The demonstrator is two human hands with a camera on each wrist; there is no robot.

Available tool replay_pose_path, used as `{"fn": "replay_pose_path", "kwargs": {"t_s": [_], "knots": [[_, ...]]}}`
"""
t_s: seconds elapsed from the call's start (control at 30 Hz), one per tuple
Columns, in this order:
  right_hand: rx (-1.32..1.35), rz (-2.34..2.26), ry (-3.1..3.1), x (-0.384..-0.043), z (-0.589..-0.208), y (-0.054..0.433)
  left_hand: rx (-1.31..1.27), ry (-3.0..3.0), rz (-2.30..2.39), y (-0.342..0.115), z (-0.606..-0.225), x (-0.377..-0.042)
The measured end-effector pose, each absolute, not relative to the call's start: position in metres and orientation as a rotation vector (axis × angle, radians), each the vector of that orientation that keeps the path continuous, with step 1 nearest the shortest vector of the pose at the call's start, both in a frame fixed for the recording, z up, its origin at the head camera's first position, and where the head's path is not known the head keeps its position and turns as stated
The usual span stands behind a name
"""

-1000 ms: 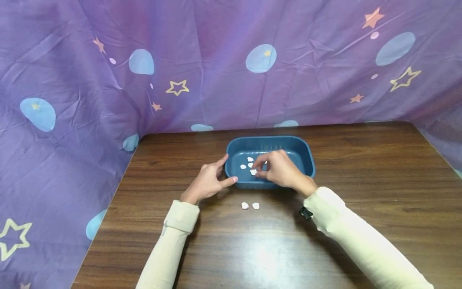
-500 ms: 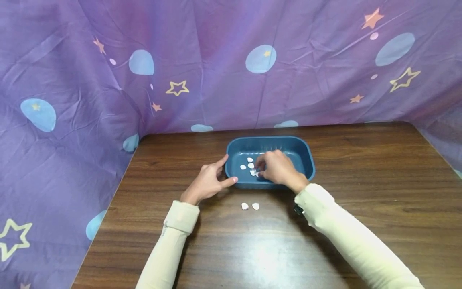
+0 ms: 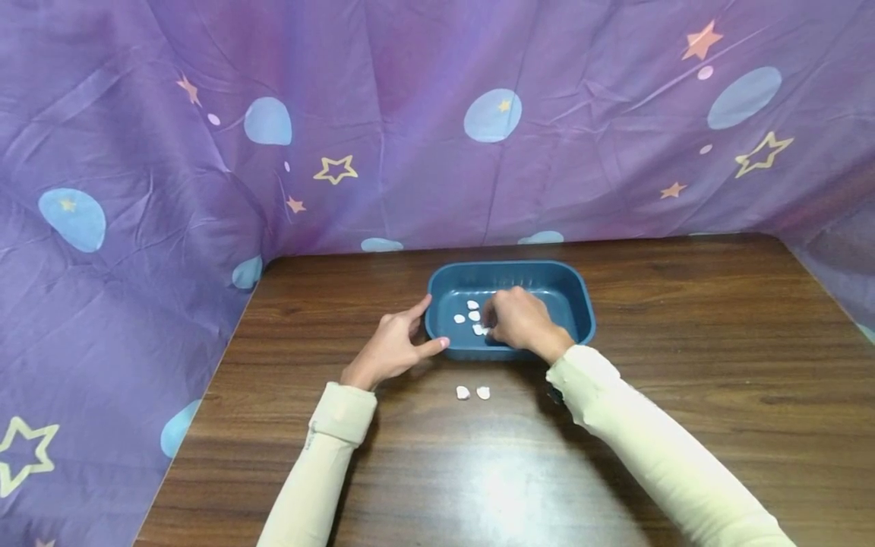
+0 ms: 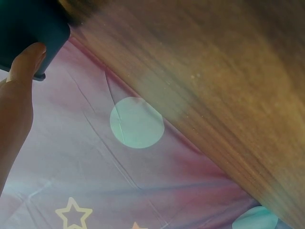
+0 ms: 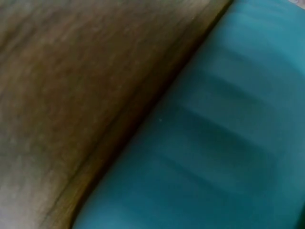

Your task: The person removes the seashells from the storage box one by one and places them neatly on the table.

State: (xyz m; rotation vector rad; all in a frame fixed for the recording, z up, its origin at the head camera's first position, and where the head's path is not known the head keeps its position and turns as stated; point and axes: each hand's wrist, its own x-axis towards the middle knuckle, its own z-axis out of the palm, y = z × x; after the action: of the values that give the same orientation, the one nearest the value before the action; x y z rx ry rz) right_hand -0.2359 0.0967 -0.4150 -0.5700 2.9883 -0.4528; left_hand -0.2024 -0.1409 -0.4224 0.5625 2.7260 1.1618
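- Can count one blue plastic basin (image 3: 509, 276) on the wooden table (image 3: 307, 304), with at least five white pebble-like pieces (image 3: 475, 315) lying inside, towards its left half.
- Can count two loose pieces (image 3: 462, 393) side by side on the table, just in front of the basin.
- Can see the left hand (image 3: 390, 349) at the basin's left end, fingers spread, touching it with thumb and forefinger.
- Can see the right hand (image 3: 521, 317) inside the basin, fingers bent downwards; cannot tell whether gripping a piece.
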Motion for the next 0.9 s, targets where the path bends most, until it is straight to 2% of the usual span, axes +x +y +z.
{"fn": "replay_pose_path", "kwargs": {"t_s": [0.9], "knots": [[-0.598,-0.447,2.965,-0.2416,-0.4206,0.0938,0.558,2.718,1.189,-0.1406,-0.4216,-0.2012]]}}
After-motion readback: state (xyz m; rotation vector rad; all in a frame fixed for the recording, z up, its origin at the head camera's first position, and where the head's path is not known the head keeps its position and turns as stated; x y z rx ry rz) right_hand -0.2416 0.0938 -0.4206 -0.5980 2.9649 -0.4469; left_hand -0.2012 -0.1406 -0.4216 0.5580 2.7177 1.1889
